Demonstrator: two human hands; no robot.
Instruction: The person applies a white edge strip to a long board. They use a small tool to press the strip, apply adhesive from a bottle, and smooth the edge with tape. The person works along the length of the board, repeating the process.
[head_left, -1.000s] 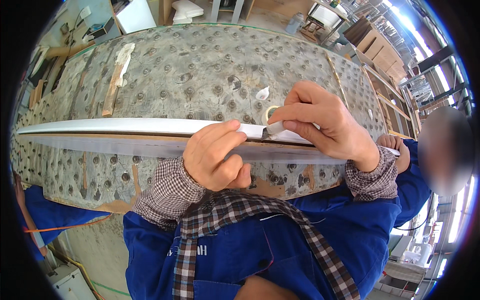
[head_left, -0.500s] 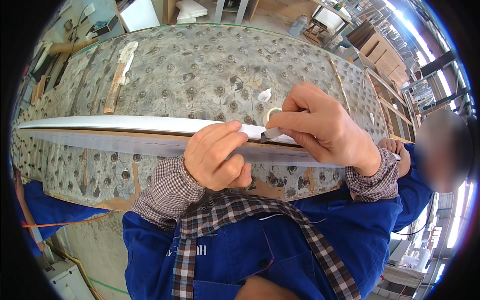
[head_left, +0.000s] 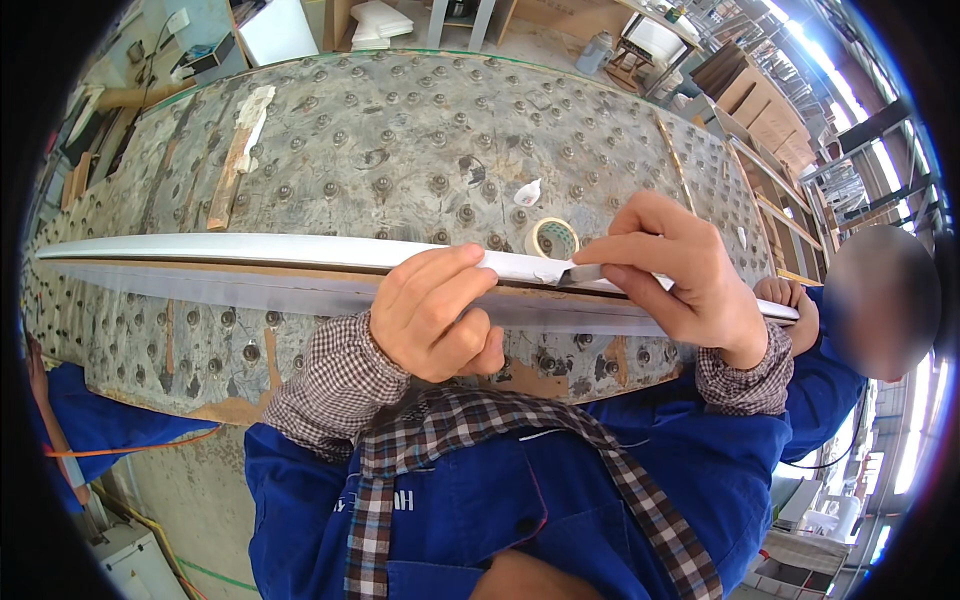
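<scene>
A long, narrow white strip (head_left: 300, 244) with a brown board edge (head_left: 290, 268) along its near side lies across in front of me. Thin translucent film (head_left: 230, 287) hangs along the near side. My left hand (head_left: 435, 312) grips the strip near its middle, index fingertip on the white top and the other fingers curled. To its right, my right hand (head_left: 675, 275) pinches a small flat metal blade (head_left: 580, 273). The blade's dark tip touches the strip's near edge, where a bit of white covering looks lifted. The blade's handle end is hidden in my fingers.
Beyond the strip are a tape roll (head_left: 553, 239) and a small white bottle (head_left: 528, 193). Rows of metal studs cover the worktable (head_left: 330, 140). A wood piece (head_left: 235, 170) lies far left. At right, another person's hand (head_left: 790, 295) is at the strip's end.
My right hand has moved right along the strip with the blade, which now lies flatter. More of the tape roll shows. My left hand stays in place.
</scene>
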